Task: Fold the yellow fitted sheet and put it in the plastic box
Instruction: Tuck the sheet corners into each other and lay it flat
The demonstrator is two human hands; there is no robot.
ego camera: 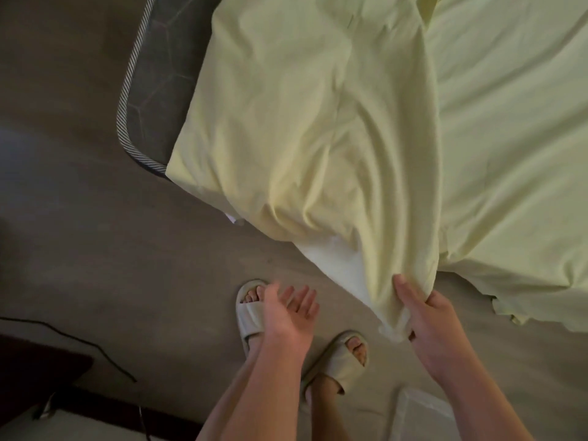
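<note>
We see the right hand [428, 316] gripping a hanging corner of the pale yellow fabric fitted sheet [318, 122] draped off the dark grey striped-edge mattress [149, 90], the left hand [286, 310] free with fingers spread, the sheet's far side cut off, and the pale blurred shape [420, 412] at the bottom edge unidentifiable.

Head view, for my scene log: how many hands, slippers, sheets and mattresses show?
Hands: 2 (left hand, right hand)
Slippers: 2 (left slipper, right slipper)
Sheet: 1
Mattress: 1
Total: 6
</note>
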